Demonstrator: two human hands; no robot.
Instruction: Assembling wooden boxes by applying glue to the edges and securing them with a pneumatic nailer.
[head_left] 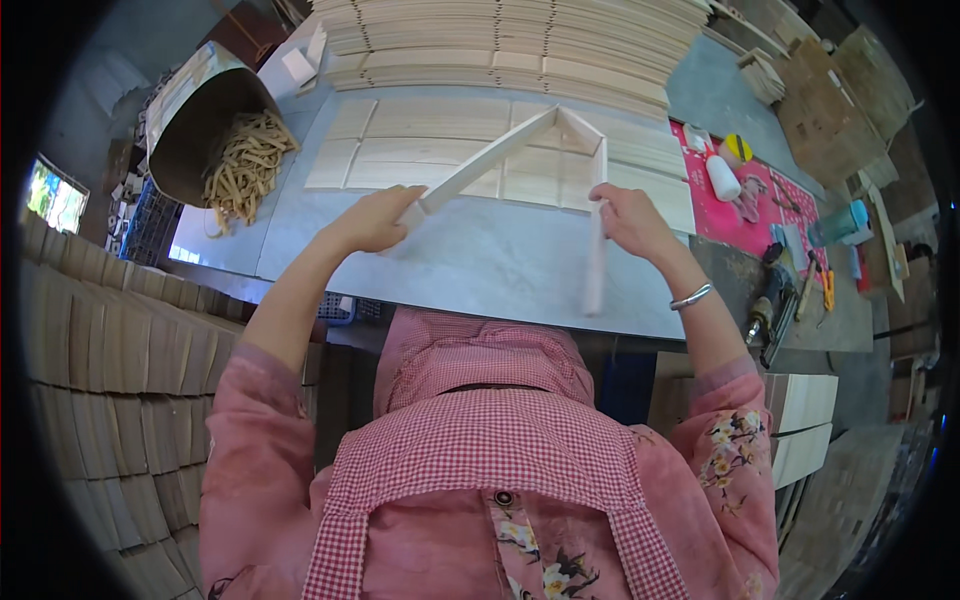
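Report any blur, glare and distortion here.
Head view: the lower end of the wooden frame, below the right hand, looks smeared, probably by motion; head view: the opening at far left glares bright; head view: the fisheye lens bends the edges of the stacked panels, and the corners go black.

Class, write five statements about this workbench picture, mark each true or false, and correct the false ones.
1. The left hand holds the frame. True.
2. The bracelet is on the left wrist. False: the bracelet is on the right wrist.
3. The white bottle is on the pink mat. True.
4. The tan strips lie right of the frame. False: the tan strips lie left of it.
5. The right hand also holds the frame. True.
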